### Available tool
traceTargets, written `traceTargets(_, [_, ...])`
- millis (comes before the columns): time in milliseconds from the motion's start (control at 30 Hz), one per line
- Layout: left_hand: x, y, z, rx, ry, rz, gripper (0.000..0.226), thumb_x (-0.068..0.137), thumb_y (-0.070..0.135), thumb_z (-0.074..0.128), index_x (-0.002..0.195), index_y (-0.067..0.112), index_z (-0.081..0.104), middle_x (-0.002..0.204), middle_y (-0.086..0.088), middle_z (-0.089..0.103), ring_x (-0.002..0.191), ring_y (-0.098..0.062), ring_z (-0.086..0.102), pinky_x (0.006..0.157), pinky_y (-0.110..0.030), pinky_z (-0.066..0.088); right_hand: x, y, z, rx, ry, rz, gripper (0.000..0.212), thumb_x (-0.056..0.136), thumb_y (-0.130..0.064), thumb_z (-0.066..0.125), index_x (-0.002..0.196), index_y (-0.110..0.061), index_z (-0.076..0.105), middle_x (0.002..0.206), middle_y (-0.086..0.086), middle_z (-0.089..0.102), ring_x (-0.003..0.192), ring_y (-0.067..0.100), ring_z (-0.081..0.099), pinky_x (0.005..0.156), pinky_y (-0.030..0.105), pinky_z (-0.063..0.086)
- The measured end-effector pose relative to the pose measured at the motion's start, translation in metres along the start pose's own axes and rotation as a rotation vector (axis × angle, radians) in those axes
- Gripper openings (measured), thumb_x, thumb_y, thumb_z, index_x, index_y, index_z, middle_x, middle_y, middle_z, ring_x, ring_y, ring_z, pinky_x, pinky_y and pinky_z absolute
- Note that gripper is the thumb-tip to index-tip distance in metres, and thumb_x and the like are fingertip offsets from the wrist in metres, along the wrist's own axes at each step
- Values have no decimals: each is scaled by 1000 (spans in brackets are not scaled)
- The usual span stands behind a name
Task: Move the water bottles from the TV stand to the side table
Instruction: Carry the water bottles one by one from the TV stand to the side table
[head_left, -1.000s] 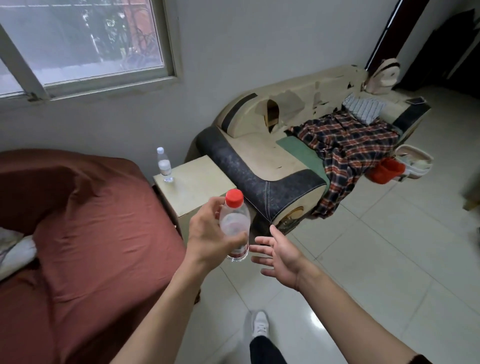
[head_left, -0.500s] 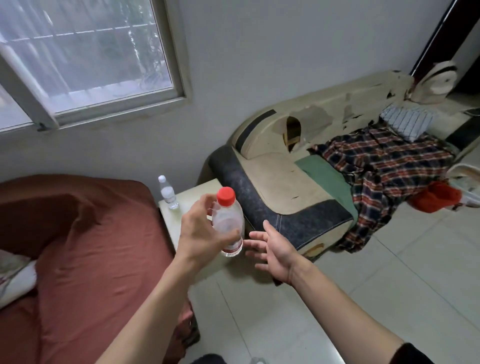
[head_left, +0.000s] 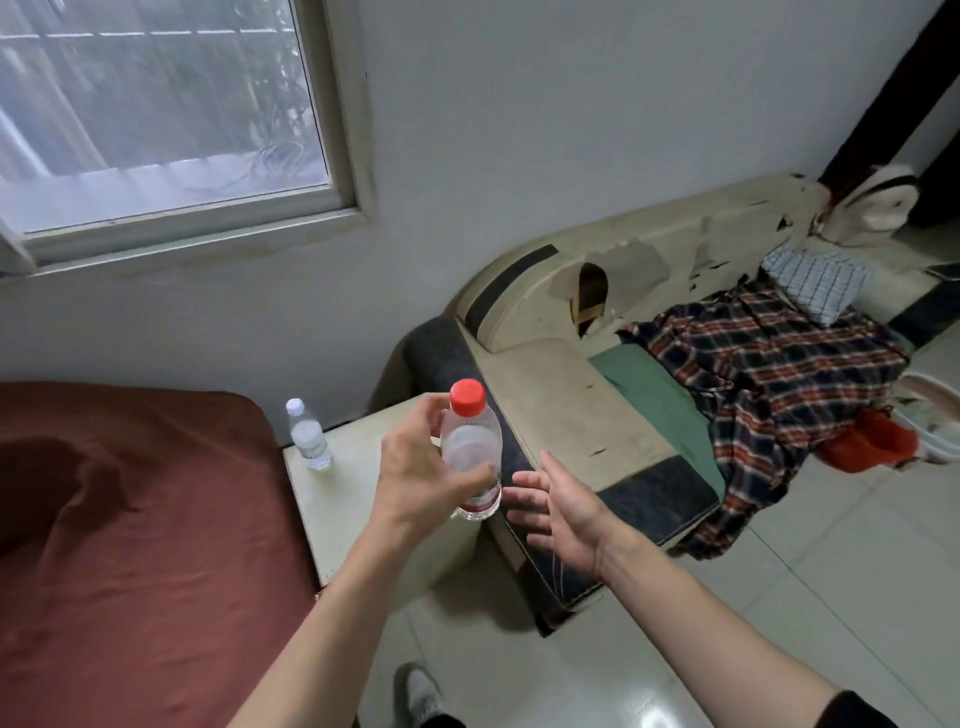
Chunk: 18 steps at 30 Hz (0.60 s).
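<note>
My left hand (head_left: 421, 467) grips a clear water bottle with a red cap (head_left: 470, 447), held upright in the air above the pale side table (head_left: 343, 499). My right hand (head_left: 558, 506) hovers just right of the bottle, fingers spread and relaxed, holding nothing. A second, smaller water bottle with a white cap (head_left: 309, 436) stands upright at the table's back left corner. The TV stand is out of view.
A bed with a rust-red cover (head_left: 130, 545) borders the table on the left. A worn beige and black sofa (head_left: 571, 415) with a plaid shirt (head_left: 769, 384) touches the table's right side. Window above, tiled floor (head_left: 831, 597) at right.
I have walked closer to the side table. The bottle in my left hand is now over the tabletop; my right hand stays open beside it.
</note>
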<state>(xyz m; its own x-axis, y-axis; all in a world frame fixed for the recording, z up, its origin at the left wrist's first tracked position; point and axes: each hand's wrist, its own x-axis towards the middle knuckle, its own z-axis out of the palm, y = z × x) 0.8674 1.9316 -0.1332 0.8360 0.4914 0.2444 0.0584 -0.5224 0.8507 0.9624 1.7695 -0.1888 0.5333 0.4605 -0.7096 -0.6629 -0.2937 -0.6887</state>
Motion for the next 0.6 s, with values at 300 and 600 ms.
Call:
traceTargets(300, [89, -55, -11, -12, -14, -39, 57, 60, 27, 85, 109, 30, 57, 98, 11, 66, 91, -5, 62, 72, -27, 55, 82, -55, 33, -37, -4, 21, 66, 97, -63, 26, 139, -17, 48, 133, 3, 60, 118, 25, 54, 99, 41, 35])
traceTargets(600, [153, -95, -5, 51, 38, -112, 57, 62, 29, 85, 111, 30, 57, 100, 13, 65, 93, -6, 62, 72, -28, 54, 172, -92, 39, -64, -78, 86, 70, 96, -66, 27, 142, -18, 47, 135, 3, 60, 127, 27, 52, 117, 54, 24])
